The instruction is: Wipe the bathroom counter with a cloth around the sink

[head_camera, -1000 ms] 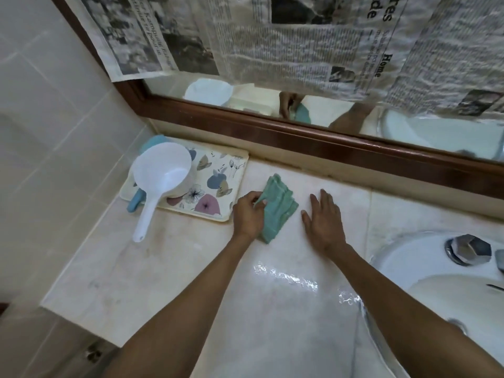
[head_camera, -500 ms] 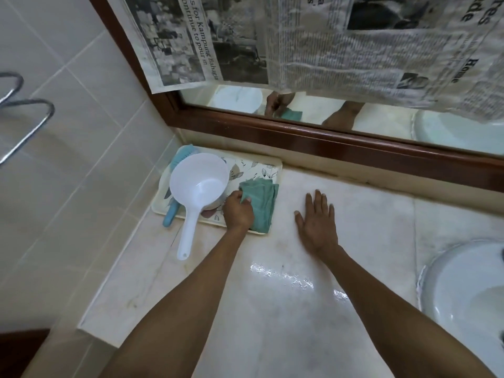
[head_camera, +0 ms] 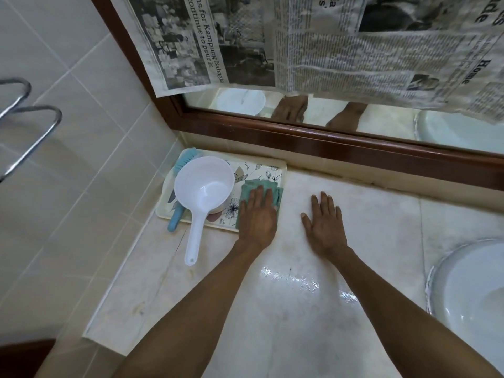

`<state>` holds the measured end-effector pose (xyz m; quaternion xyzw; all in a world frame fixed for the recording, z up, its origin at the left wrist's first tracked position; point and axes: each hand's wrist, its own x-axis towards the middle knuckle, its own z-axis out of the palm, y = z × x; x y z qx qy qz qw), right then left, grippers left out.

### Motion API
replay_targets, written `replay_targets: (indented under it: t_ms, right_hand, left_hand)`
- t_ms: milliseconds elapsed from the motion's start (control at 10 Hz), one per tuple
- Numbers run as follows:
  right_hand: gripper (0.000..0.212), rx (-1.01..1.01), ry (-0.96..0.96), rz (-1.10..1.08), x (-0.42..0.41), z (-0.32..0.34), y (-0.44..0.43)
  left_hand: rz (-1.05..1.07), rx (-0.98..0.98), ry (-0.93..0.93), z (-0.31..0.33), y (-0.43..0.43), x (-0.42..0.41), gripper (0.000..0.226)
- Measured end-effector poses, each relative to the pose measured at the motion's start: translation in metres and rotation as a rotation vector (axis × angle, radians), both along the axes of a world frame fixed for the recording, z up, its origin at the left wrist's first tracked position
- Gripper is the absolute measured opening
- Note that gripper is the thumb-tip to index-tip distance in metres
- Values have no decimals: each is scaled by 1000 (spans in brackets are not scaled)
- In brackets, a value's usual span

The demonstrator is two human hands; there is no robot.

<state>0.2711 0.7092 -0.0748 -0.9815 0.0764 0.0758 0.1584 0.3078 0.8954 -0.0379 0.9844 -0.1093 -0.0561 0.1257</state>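
A folded teal cloth (head_camera: 249, 187) lies on the right end of a floral tray (head_camera: 268, 170) at the counter's back left. My left hand (head_camera: 257, 214) presses flat on top of the cloth, fingers spread, covering most of it. My right hand (head_camera: 324, 223) rests palm-down on the pale marble counter (head_camera: 381, 219) just right of the tray, holding nothing. The white sink (head_camera: 469, 293) curves in at the right edge, partly cut off. A wet, shiny patch (head_camera: 297, 279) shows on the counter between my forearms.
On the tray stand a white plastic water dipper (head_camera: 204, 186), its handle over the tray's front edge, and a blue brush (head_camera: 177, 218). A brown-framed mirror (head_camera: 341, 144) covered with newspaper runs along the back. A chrome towel rail (head_camera: 27, 126) sticks out from the tiled left wall.
My left hand carried the cloth left from the counter onto the tray, then opened flat on top of it. My right hand stayed flat in place. The view shifted left.
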Motion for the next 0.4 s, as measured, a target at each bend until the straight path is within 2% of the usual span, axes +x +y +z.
replay_targets:
  t_ms: [100,200,400]
  right_hand:
    - [66,-11,17,17,0,0,-2]
    - [65,-11,73,51,-1,7,-7]
    - [63,35,146,66,-20,41,-27]
  left_hand:
    - [-65,40,163,-10,3,-1,55]
    - [-89,35,223,-11,7,0,57]
    - [-101,-53,219,11,2,-2,55]
